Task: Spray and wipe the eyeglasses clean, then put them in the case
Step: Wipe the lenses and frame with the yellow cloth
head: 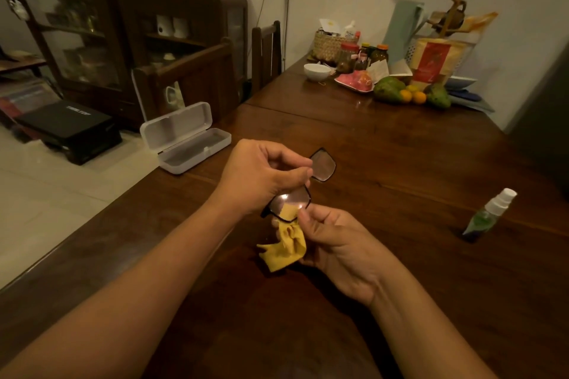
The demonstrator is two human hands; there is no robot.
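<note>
Dark wood dining table [385,144], dim room, and we're mid-wipe! Black-framed eyeglasses [323,164] sit up off the tabletop near its middle. L hand [261,172] pinches the frame by the bridge to steady it. R hand [335,243] pinches a yellow cloth [286,246] onto the nearer lens, prob. rubbing both faces at once. Clear case [197,160] waits lid-open at the left edge, ready for loading. Spray bottle [489,215] stands toward the right edge, out of the way. Fruit & jars crowd the far end.

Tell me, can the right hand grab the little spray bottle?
Probably yes: only bare dark wooden table lies between the right hand and the small green spray bottle with a white top. But that hand is pinching the yellow cloth, so its grip is busy.
</note>
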